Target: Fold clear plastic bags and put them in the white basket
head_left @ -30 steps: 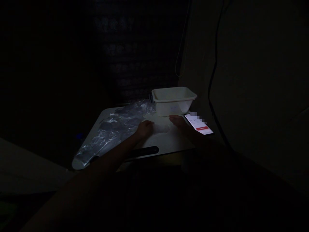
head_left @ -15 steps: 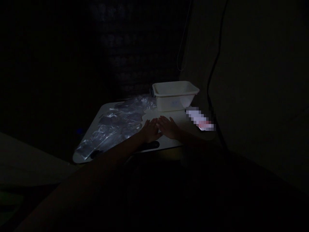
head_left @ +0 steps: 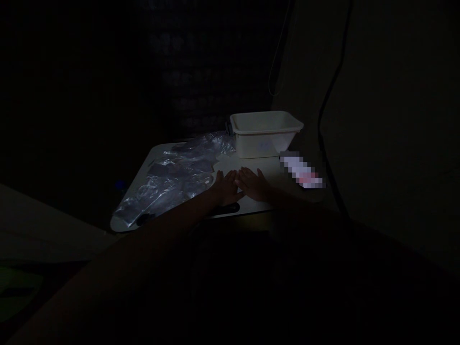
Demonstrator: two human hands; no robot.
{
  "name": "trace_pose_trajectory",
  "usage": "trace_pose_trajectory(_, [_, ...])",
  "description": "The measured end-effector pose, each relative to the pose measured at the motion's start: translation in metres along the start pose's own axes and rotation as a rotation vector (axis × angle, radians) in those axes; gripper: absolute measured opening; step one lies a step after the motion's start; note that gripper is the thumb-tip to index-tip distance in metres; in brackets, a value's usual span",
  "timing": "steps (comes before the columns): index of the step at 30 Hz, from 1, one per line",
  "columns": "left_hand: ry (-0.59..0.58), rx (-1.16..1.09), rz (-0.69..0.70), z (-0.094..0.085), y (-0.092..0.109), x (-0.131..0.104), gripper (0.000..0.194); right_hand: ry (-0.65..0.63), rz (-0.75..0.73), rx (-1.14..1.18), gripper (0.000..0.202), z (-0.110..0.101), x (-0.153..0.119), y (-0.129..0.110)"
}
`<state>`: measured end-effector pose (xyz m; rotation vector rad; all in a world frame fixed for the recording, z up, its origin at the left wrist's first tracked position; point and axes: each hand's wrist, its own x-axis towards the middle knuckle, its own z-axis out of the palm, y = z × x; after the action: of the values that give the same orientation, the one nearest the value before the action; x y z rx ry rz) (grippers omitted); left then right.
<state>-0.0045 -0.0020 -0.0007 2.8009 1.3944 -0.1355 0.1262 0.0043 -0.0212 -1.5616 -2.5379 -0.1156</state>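
1. Head view, hands: the left hand (head_left: 227,188) and right hand (head_left: 253,185) lie palm down side by side on the pale table (head_left: 268,165), their inner fingers meeting or nearly so. Both are flattened with the fingers extended; neither visibly pinches anything. Whether a thin clear film lies under the palms is too dark to tell.

2. Head view, progress: the handling looks to be under way, with both palms seemingly pressing or smoothing. The clear plastic (head_left: 168,187) is laid out loosely, creased and overlapping. The floor of the white tub (head_left: 264,143) is hidden, so what is in it, and how much remains to be handled, cannot be told.

3. Head view, place and direction: the plastic covers the table's left part, just beside the left hand. Its long axis runs slantwise from the near left corner to the far edge by the tub. The tub stands upright beyond the hands, its long side running left to right. A lit device (head_left: 302,171), screen blurred, lies right of the right hand, slanting toward the near right.
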Motion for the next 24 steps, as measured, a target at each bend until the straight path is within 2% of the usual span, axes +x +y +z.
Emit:
trace_pose_trajectory(16, [-0.019, 0.009, -0.03, -0.0012, 0.0029, 0.002, 0.067, -0.061, 0.017, 0.012, 0.05, -0.0012, 0.0016, 0.0006])
trace_pose_trajectory(24, [-0.003, 0.022, -0.018, -0.0054, 0.002, 0.0006, 0.064, -0.042, -0.005, 0.001, 0.045, -0.002, 0.0003, 0.0019])
